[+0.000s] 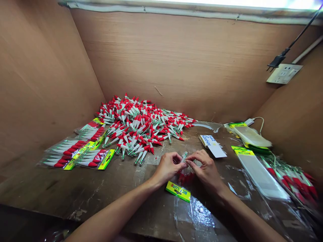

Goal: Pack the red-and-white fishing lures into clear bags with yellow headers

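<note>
In front of me lies a clear plastic bag with a yellow-green "BCT LURE" header [178, 191], its header pointing towards me. Red-and-white fishing lures [183, 177] show inside it, partly covered by my fingers. My left hand [169, 167] is closed, thumb and index finger pinching the far end of the bag, close to a lure's green-wired tip [185, 156]. Opposite it, my right hand [205, 168] pinches the same end with thumb and fingertips. The two hands' fingertips nearly meet, and exactly what lies between them is partly hidden.
A large heap of red-and-white lures [136, 124] lies against the back panel. Filled lure packs [94, 158] sit at left. On the right are flat bags [262, 174], a stack of bags [252, 134], more lures [292, 178] and paper cards [213, 146]. A plug [277, 60] hangs above.
</note>
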Motion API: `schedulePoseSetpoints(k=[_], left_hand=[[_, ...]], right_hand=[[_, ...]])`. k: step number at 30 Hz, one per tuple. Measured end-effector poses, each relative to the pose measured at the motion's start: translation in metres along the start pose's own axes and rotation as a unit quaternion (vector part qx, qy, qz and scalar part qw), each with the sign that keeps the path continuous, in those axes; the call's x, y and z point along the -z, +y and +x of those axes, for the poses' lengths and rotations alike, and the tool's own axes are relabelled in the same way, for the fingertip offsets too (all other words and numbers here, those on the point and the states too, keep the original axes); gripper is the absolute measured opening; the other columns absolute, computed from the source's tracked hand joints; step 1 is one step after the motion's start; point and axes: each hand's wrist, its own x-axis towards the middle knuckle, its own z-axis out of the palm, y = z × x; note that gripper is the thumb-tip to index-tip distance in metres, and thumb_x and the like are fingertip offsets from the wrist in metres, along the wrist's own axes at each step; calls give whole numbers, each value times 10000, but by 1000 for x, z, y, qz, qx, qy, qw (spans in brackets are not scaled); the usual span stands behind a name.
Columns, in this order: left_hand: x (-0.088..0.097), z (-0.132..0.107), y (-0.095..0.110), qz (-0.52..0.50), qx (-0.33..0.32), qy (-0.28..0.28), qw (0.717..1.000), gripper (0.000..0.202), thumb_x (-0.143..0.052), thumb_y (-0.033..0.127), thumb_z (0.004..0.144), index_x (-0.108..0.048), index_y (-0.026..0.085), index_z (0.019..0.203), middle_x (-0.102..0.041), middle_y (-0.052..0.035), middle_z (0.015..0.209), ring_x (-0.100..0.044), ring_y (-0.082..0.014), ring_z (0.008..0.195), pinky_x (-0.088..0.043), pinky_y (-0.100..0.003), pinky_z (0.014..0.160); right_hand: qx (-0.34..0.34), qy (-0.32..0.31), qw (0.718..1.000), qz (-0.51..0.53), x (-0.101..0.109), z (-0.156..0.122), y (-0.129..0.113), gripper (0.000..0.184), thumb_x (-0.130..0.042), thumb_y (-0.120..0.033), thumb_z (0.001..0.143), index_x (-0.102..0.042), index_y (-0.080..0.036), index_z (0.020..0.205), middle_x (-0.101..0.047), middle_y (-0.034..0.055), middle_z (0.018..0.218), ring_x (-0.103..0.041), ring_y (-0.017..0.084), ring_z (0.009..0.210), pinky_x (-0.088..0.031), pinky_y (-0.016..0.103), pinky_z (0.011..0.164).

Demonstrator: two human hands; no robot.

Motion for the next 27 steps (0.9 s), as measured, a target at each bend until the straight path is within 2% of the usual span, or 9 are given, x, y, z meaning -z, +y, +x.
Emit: schedulePoseSetpoints(k=[6, 9, 11, 12, 14, 17, 21, 27], left_hand=[[1, 1, -1, -65, 13, -68, 995, 365, -639, 461, 875, -760, 128, 966, -728, -60, 828, -604, -153, 669, -437, -232, 597], [9, 5, -4, -66, 57, -108, 990, 461, -618, 519, 877, -754, 103, 1022, -704, -48, 741, -547, -127, 577, -377, -215, 525], [18, 9, -5, -30, 70, -140, 987, 465, -628, 516, 866, -754, 103, 1039, -716, -54, 754, -563, -137, 587, -387, -223, 533], [23, 10, -5, 3, 63, -143, 988, 437, -643, 491, 859, -754, 114, 1051, -732, -61, 795, -592, -153, 627, -413, -235, 565], [33, 11, -2, 97, 28, -102, 990, 366, -685, 408, 832, -748, 152, 1085, -751, -68, 904, -643, -189, 753, -461, -266, 669], [44, 8, 5, 218, -19, -27, 975, 301, -709, 340, 811, -738, 191, 1071, -747, -57, 949, -661, -208, 849, -465, -283, 743], [49, 0, 11, 286, -16, -51, 957, 208, -683, 391, 840, -736, 226, 956, -739, -25, 865, -664, -199, 792, -438, -271, 673], [41, 0, 1, 313, 3, -64, 948, 318, -662, 469, 850, -744, 250, 1065, -737, -51, 1004, -664, -230, 914, -456, -282, 741]], right_hand=[[-49, 27, 998, 30, 0, -1, 3, 165, -610, -357, 945, -731, -250, 912, -720, 58, 935, -622, 250, 920, -462, 371, 826], [-79, -3, 996, 48, -1, -1, 9, 184, -623, -375, 928, -741, -236, 903, -736, 48, 943, -652, 234, 902, -476, 337, 805], [-92, -50, 993, 59, -1, -3, 15, 181, -622, -361, 922, -753, -236, 934, -751, 36, 947, -671, 225, 881, -484, 319, 783], [-96, -79, 990, 62, 0, -3, 18, 187, -614, -352, 923, -758, -237, 954, -757, 32, 946, -678, 222, 868, -487, 314, 771], [-102, -126, 985, 54, 1, -4, 25, 210, -590, -342, 931, -764, -235, 978, -765, 30, 946, -688, 223, 852, -491, 314, 758], [-123, -141, 982, 31, 2, -4, 37, 238, -571, -342, 933, -768, -225, 996, -770, 46, 980, -696, 241, 892, -499, 335, 792], [-115, -125, 985, 33, -1, 2, 48, 261, -575, -338, 932, -747, -220, 1089, -753, 71, 1062, -684, 244, 960, -500, 354, 855], [-32, -135, 990, 12, -11, 13, 56, 291, -592, -238, 927, -698, -237, 1198, -700, 68, 1069, -648, 212, 969, -480, 327, 860]])
